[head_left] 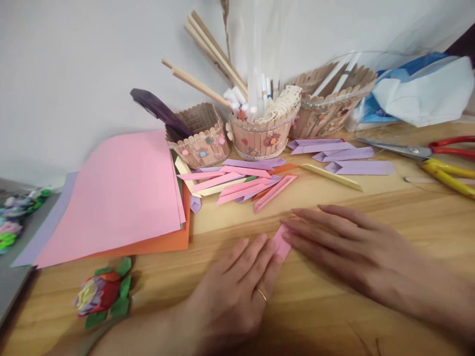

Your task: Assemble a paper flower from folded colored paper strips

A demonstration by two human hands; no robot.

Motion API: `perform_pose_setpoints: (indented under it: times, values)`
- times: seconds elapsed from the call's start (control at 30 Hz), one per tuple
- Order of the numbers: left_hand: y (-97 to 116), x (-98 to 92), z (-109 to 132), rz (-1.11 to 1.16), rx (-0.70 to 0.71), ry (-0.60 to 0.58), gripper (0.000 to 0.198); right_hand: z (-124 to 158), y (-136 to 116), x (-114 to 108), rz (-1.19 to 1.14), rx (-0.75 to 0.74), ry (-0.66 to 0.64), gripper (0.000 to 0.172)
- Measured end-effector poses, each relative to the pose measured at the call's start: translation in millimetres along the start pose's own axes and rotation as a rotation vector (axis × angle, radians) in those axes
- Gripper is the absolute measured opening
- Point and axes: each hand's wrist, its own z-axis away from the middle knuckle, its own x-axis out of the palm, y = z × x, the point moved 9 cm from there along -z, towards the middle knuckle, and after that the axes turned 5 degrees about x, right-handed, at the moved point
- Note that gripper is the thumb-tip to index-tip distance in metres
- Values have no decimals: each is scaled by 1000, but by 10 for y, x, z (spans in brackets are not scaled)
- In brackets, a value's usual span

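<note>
- Near the lower middle of my view, the left hand and the right hand meet over a small pink paper strip on the table.
- I see the left hand laid over the strip's lower left side, fingers stretched; its thumb is hard to make out, so I cannot tell whether it grips. One finger bears a gold ring.
- I find the right hand flat, fingers outstretched, their tips touching the strip's upper right part and covering some of it. Both forearms run out of my frame.
- Just beyond, I get a heap of folded strips, pink, purple, yellow and orange; they overlap, so I cannot count them.
- Right of the heap lie a yellow strip and purple strips.
- My right edge cuts off the red-handled scissors and a yellow-handled tool.
- Behind, three decorated baskets stand in a row: the left one holds a dark object whose lower end I cannot see; sticks, pens and lace hide the inside of the middle one; the right one sits beside a crumpled blue-and-white packet.
- To the left, a pink sheet mostly covers other coloured sheets; a paper flower lies below.
- At my left edge, small coloured pieces are cut off and blurred.
</note>
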Motion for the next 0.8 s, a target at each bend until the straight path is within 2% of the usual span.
perform_pose_setpoints:
  times: [0.07, 0.23, 0.37, 0.8]
  values:
    - [18, 15, -3, -31, 6, -22, 41, 5, -14, 5, -17, -35, -15, 41]
    - [58, 34, 12, -39, 40, -23, 40, -60, -98, -116, -225, -94, 57, 33]
    - [76, 34, 28, -25, 51, 6, 38, -105, -109, -59, -307, -56, -5, 35]
    - [51, 9, 9, -5, 45, 7, 38, -89, -97, -13, -318, -14, -19, 35]
